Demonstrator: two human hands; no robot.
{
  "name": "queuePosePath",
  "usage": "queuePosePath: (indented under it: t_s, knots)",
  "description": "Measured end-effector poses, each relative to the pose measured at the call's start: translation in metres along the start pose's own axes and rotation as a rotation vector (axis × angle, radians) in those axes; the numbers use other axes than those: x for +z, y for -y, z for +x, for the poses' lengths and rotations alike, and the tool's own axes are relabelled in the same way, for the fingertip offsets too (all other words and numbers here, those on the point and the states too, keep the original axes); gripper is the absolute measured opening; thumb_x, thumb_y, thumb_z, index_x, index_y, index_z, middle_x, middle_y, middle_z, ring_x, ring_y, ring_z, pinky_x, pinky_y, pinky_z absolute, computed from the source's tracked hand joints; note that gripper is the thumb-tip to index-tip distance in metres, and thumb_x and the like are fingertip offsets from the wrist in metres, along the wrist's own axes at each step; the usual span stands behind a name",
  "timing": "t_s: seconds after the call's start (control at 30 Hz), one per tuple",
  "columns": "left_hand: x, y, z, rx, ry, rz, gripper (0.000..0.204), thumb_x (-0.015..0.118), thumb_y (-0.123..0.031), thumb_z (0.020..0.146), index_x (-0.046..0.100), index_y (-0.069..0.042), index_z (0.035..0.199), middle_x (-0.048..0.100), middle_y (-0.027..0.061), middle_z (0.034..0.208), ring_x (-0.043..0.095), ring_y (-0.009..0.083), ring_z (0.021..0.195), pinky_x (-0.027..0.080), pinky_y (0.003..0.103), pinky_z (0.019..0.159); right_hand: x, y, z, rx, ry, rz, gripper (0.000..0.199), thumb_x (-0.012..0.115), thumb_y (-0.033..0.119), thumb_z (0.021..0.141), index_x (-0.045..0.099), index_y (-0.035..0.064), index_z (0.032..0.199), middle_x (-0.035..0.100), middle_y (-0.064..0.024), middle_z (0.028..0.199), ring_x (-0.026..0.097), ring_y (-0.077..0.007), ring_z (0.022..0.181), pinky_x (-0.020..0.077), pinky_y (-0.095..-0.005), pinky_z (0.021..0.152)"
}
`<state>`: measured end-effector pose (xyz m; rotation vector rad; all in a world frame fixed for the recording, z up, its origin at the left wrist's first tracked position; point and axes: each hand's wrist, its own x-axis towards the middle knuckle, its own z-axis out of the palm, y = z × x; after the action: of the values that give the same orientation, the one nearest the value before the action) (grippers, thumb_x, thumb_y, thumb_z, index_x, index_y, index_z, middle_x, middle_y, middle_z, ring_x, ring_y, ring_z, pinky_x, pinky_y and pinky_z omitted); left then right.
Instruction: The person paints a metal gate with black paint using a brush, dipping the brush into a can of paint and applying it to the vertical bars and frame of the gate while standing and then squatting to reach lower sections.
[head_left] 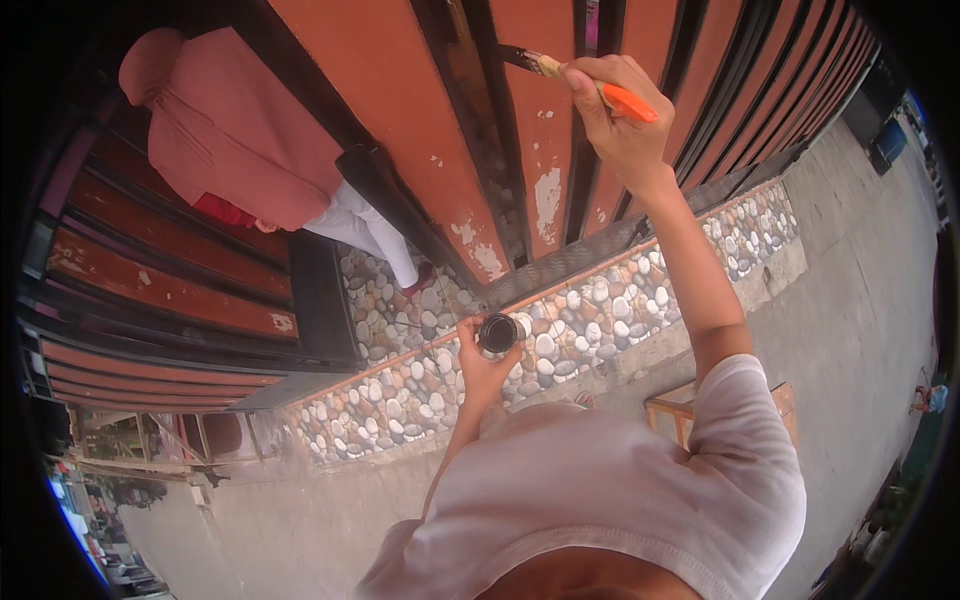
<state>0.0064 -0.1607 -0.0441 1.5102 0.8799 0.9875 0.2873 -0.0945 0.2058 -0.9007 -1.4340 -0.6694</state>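
My right hand (pixel 625 120) grips a paintbrush (pixel 628 102) by its orange-tipped handle, raised to the upper part of a fence. The brush's dark bristles point left and lie at the edge of a black bar, by an orange fence panel (pixel 545 130); whether they touch it I cannot tell. Lower down, my left hand (pixel 484 372) is wrapped round a small cup of dark paint (pixel 497 333), held upright above the pebbled strip. White patches of bare, peeled surface mark the lower ends of the orange panels.
A person in a pink top (pixel 235 130) stands at the left, beside the fence's opening. Below the fence runs a ledge with a pebble pattern (pixel 590 325). A wooden stool-like frame (pixel 672 412) stands near my right side on the grey pavement (pixel 860 330).
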Motion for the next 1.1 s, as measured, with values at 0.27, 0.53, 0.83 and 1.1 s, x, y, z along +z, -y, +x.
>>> queuePosePath:
  t_s: [0.27,0.53,0.83,1.1]
  knots:
    - [0.003,-0.003,0.006,-0.017,-0.05,-0.05,0.063,0.083,-0.005,0.068,0.041,-0.006,0.115,0.052,0.0099,0.114,0.057,0.0189,0.106,0.049,0.033,0.094,-0.028,0.04,-0.115,0.695,0.221,0.134,0.013,0.071,0.013,0.09,0.071,0.0008,0.086,0.068,-0.0056,0.071,0.061,-0.0128,0.063,0.0458,-0.0254,0.056]
    - [0.008,0.006,0.018,-0.001,0.024,0.048,0.065,0.082,-0.002,0.069,0.038,-0.005,0.117,0.049,0.0101,0.116,0.056,0.0169,0.108,0.048,0.029,0.092,-0.067,0.122,-0.17,1.093,0.268,0.345,0.011,0.071,0.009,0.089,0.07,-0.0012,0.085,0.069,-0.0048,0.076,0.062,-0.0096,0.065,0.0474,-0.0251,0.06]
    - [0.042,-0.002,0.011,-0.066,0.157,0.099,0.069,0.081,0.001,0.069,0.036,-0.004,0.121,0.051,0.012,0.118,0.056,0.0188,0.111,0.048,0.031,0.094,-0.092,0.132,-0.185,1.206,0.199,0.377,0.011,0.07,0.009,0.089,0.07,-0.0025,0.088,0.07,-0.0068,0.081,0.064,-0.011,0.067,0.0481,-0.0253,0.061]
    - [0.081,0.0,-0.002,-0.069,0.17,0.001,0.07,0.078,0.006,0.073,0.031,-0.006,0.123,0.047,0.0118,0.121,0.055,0.0193,0.113,0.047,0.031,0.097,-0.131,0.123,-0.206,1.389,-0.116,0.587,0.021,0.059,0.014,0.099,0.066,-0.0044,0.093,0.068,-0.007,0.09,0.067,-0.0118,0.073,0.0529,-0.0255,0.063]
